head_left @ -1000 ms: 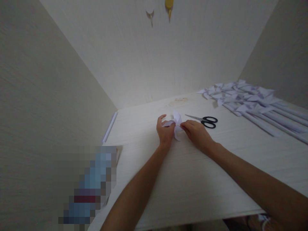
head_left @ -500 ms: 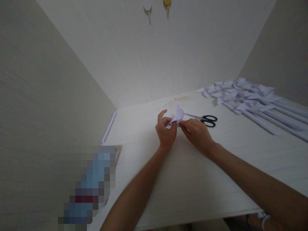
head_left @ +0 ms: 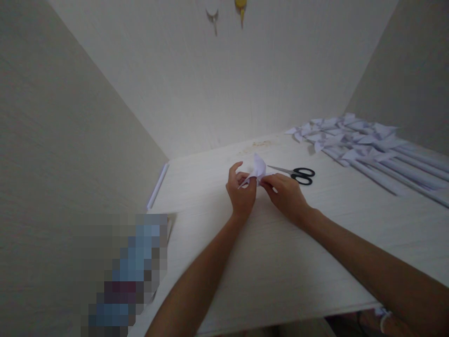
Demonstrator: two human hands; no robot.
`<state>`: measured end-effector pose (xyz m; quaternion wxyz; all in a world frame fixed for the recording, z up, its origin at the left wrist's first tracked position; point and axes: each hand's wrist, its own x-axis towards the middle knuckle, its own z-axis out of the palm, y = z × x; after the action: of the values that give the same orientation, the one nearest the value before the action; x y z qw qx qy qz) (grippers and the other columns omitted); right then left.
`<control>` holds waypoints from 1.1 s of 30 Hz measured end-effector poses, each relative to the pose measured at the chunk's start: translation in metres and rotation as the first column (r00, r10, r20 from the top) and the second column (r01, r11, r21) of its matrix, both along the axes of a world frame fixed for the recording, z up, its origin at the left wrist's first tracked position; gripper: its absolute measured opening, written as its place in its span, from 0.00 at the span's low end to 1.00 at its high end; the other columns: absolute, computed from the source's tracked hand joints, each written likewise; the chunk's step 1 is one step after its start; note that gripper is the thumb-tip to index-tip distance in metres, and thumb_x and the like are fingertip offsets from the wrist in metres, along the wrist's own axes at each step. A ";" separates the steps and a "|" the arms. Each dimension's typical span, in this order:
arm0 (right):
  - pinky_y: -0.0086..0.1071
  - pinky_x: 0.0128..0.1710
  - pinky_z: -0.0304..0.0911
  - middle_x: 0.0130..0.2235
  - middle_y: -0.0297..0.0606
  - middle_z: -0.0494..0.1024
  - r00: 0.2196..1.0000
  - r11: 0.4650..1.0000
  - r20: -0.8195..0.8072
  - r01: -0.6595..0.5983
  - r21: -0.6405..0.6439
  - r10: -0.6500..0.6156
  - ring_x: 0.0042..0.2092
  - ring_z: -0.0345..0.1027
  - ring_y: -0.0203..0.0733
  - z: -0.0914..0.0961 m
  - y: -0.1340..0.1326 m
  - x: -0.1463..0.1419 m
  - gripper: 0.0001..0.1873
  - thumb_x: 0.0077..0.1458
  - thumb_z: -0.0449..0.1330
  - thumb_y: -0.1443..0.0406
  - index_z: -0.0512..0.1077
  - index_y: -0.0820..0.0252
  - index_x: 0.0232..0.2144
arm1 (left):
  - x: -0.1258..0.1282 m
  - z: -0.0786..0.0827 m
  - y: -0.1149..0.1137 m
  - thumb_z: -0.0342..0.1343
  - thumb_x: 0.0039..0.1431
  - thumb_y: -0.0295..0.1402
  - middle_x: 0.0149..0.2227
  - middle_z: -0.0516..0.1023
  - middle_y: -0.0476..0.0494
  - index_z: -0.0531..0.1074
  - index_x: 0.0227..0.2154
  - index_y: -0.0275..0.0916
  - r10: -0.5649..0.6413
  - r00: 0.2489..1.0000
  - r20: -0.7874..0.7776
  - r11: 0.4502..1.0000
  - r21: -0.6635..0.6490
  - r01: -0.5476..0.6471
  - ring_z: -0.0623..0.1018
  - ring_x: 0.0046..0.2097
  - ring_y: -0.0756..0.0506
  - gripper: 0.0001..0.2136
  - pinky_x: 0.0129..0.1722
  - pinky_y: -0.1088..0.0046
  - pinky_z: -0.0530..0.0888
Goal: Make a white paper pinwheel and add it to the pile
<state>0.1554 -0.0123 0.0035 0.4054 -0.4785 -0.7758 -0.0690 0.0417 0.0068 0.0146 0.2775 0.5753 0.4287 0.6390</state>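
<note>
A white paper pinwheel (head_left: 259,166), its blades curled, is held up over the middle of the table between my two hands. My left hand (head_left: 242,191) grips it from the left, thumb near its centre and index finger raised. From the right, my right hand (head_left: 285,190) pinches at the pinwheel's centre with thumb and fingertips; what lies exactly between those fingertips is too small to make out. Just behind my right hand lies a pair of scissors (head_left: 302,176) with black handles, blades pointing left.
Several finished paper pinwheels (head_left: 365,152) on rolled paper sticks lie at the right. One rolled paper stick (head_left: 157,186) rests along the left wall. A blurred-out bluish object (head_left: 140,252) stands at the left edge. Two hooks, one yellow (head_left: 241,10), hang on the back wall.
Both hands stay at the pinwheel with small finger movements. The pinwheel has tilted slightly in my grip. The whole view has shifted a little.
</note>
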 end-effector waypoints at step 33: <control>0.28 0.27 0.57 0.22 0.34 0.71 0.894 0.978 -0.448 -0.102 -0.182 0.010 0.25 0.64 0.35 -0.002 0.011 0.009 0.06 0.49 0.53 0.68 0.69 0.62 0.25 | -0.004 -0.007 0.008 0.52 0.47 0.29 0.31 0.75 0.43 0.72 0.29 0.35 -0.208 0.978 0.036 0.971 -0.115 0.211 0.74 0.32 0.51 0.06 0.29 0.75 0.73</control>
<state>0.1646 -0.0011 0.0014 0.5232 -0.4973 -0.6792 0.1327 0.0381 0.0153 0.0080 0.3818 0.5923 0.3995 0.5863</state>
